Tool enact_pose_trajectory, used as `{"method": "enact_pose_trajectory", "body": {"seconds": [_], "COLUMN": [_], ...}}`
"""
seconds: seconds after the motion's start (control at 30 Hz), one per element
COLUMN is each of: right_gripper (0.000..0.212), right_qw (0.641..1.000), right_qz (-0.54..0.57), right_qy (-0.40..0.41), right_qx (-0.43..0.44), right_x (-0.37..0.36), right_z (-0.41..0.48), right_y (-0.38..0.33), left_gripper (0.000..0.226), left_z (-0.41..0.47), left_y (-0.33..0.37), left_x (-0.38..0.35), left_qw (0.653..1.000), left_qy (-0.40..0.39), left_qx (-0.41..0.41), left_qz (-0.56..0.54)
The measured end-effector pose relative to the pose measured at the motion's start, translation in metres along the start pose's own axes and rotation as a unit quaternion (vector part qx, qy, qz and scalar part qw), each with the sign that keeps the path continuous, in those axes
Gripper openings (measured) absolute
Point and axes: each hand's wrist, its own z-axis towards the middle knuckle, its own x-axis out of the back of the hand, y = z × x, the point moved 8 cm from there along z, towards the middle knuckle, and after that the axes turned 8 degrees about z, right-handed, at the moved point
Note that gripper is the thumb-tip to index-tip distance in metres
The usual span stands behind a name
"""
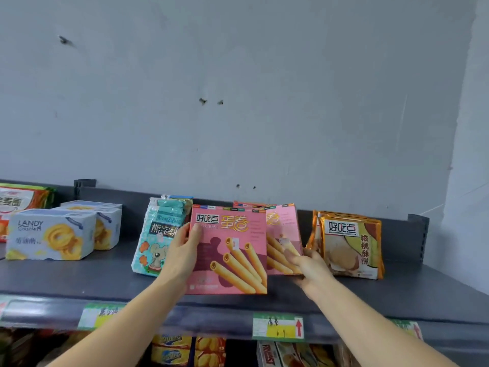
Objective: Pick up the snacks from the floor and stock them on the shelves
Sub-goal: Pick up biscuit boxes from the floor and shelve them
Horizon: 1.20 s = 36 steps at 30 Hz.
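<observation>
- Left hand (185, 247) gripped the front pink box (232, 250) by its left edge, thumb on the printed face, other fingers hidden behind the carton.
- Box was upright, face toward the camera, over the near part of the dark shelf (79, 276). Could not tell whether its bottom edge rested on the shelf or hung just above.
- Rear pink box (284, 226) sat just behind and to the right, more than half covered by the front one. A third red edge showed behind them, too little visible to identify.
- Right hand (311, 266) pinched the rear box at its lower right corner: thumb on the face, other fingers behind the edge. Motion blur smeared the fingers.
- Teal snack bag (156, 242) stood left of the boxes, its right side hidden by the left hand and front box.
- Orange packs (352, 247) leaned in a row on the right, near the right hand but apart from it.
- Blue cookie cartons (50, 234) far left; one more pack (21, 200) behind them, cut off by the frame.
- Price label (277, 327) on the shelf lip, writing illegible.
- Lower shelf goods (190, 350) dark, cropped at the bottom and partly covered by both forearms.
</observation>
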Motion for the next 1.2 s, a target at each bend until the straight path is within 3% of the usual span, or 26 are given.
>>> {"method": "enact_pose_trajectory", "body": {"seconds": [0.17,0.37,0.53,0.9,1.2], "right_gripper": [0.058,0.038,0.015,0.040,0.047], "right_qw": [0.994,0.970,0.963,0.946,0.944], "right_qz": [-0.106,-0.242,-0.268,-0.321,-0.328], "right_qy": [0.010,0.006,0.008,0.007,-0.020], "right_qx": [0.005,0.014,0.022,0.041,0.024], "right_x": [-0.002,-0.003,-0.006,-0.009,-0.008], "right_z": [0.040,0.063,0.076,0.086,0.077], "right_y": [0.004,-0.001,-0.001,-0.007,-0.002], "left_gripper": [0.038,0.037,0.062,0.066,0.073], "left_z": [0.023,0.050,0.063,0.075,0.070], "left_y": [-0.019,-0.037,-0.036,-0.030,-0.045], "left_x": [-0.022,-0.052,-0.068,-0.088,-0.088], "left_qw": [0.999,0.995,0.981,0.967,0.955], "left_qy": [-0.017,-0.066,-0.161,-0.131,-0.127], "left_qx": [0.014,0.069,0.048,-0.044,-0.007], "left_qz": [0.029,-0.030,0.101,0.216,0.269]}}
